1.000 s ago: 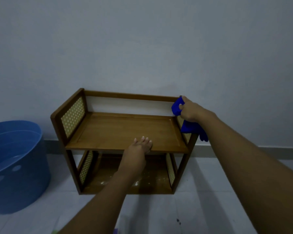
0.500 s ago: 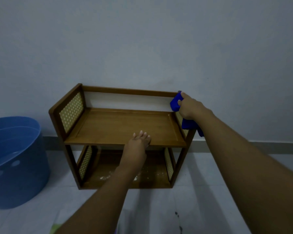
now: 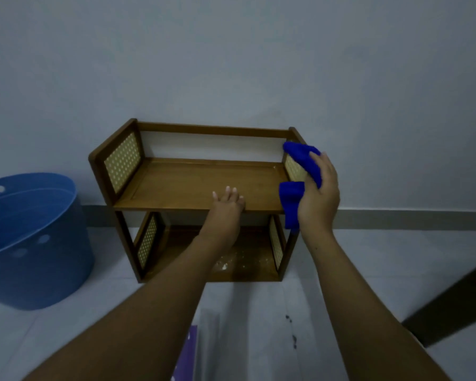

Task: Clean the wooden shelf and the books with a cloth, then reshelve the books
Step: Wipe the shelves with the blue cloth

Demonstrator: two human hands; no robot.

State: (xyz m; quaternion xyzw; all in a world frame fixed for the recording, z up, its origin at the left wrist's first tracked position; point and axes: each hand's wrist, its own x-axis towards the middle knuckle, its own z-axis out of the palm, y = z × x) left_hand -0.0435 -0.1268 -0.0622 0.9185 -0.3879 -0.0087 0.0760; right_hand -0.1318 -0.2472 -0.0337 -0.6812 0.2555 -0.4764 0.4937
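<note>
A small two-tier wooden shelf (image 3: pixel 193 185) with woven cane side panels stands on the floor against the wall. Both tiers hold no books. My left hand (image 3: pixel 227 206) rests on the front edge of the upper board, fingers spread flat. My right hand (image 3: pixel 320 188) grips a bright blue cloth (image 3: pixel 302 158) against the shelf's right side panel, and part of the cloth hangs down below the hand. A purple and white book cover (image 3: pixel 188 353) shows at the bottom edge of the view, between my forearms.
A large blue plastic tub (image 3: pixel 30 237) stands on the floor to the left of the shelf. Pale dust or crumbs (image 3: pixel 226 264) lie on the lower board. A dark edge (image 3: pixel 451 306) crosses the bottom right corner. White floor tiles surround the shelf.
My right hand has slid the blue cloth from the top back corner down the right side panel toward the front. The left hand has stayed on the front edge.
</note>
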